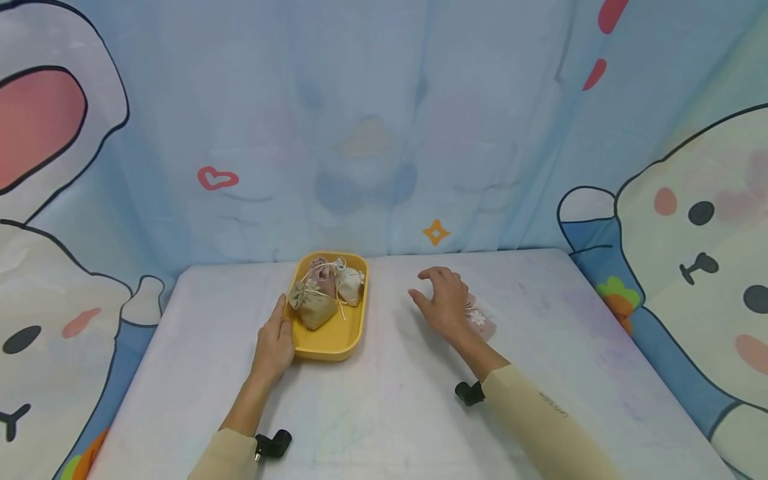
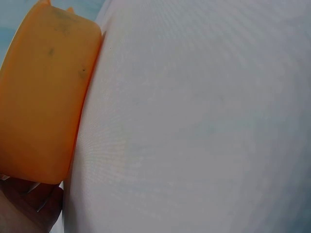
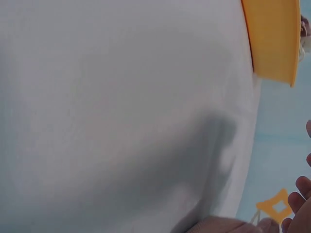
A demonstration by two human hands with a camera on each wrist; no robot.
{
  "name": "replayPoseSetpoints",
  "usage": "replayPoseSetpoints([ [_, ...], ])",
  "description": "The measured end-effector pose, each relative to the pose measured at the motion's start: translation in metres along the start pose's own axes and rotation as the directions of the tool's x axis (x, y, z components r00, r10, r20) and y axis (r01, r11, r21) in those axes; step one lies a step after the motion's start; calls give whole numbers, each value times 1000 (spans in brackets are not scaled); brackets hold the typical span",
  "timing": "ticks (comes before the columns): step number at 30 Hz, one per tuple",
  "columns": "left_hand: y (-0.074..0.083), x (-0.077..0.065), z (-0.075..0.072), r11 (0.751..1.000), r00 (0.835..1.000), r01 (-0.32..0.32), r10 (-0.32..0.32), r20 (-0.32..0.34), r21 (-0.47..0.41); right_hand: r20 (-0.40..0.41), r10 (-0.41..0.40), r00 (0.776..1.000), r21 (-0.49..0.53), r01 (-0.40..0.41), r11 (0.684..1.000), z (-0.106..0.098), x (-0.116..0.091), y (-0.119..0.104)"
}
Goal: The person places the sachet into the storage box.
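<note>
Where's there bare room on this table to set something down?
Bare table lies between the yellow tray and the right hand, left of the left hand, and right of the pink pouch; the tray's near end is bare too. Crowded: the tray's far part, where three pouches bunch, and its left side, where the left hand rests.

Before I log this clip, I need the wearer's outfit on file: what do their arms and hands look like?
The left hand and right hand wear no gloves. The left sleeve and right sleeve are pale beige, ending short of the hands; the right one bears small dark lettering, too small to read surely. Small black devices sit by both sleeve ends.
</note>
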State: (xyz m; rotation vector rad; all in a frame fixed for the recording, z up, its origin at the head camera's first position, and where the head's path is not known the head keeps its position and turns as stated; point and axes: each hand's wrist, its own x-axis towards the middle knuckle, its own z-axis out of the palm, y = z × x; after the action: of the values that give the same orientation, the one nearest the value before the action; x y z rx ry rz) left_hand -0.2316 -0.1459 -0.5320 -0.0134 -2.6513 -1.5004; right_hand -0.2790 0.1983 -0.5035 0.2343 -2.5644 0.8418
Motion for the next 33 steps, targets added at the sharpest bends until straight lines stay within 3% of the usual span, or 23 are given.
replayPoseSetpoints([
  [20,-1,0,0,999,999,-36,36,-2,-16,-21,154,988,-18,-154,988,-24,-16,30],
  [24,-2,0,0,999,999,-34,34,-1,-11,39,237,971,-47,-236,971,-26,-20,35],
  [29,-3,0,1,999,999,-36,36,-1,-7,108,348,931,-83,-341,936,-26,-24,43],
  [33,-3,0,1,999,999,-42,42,-6,-10,135,374,918,-81,-366,927,-29,-28,48],
])
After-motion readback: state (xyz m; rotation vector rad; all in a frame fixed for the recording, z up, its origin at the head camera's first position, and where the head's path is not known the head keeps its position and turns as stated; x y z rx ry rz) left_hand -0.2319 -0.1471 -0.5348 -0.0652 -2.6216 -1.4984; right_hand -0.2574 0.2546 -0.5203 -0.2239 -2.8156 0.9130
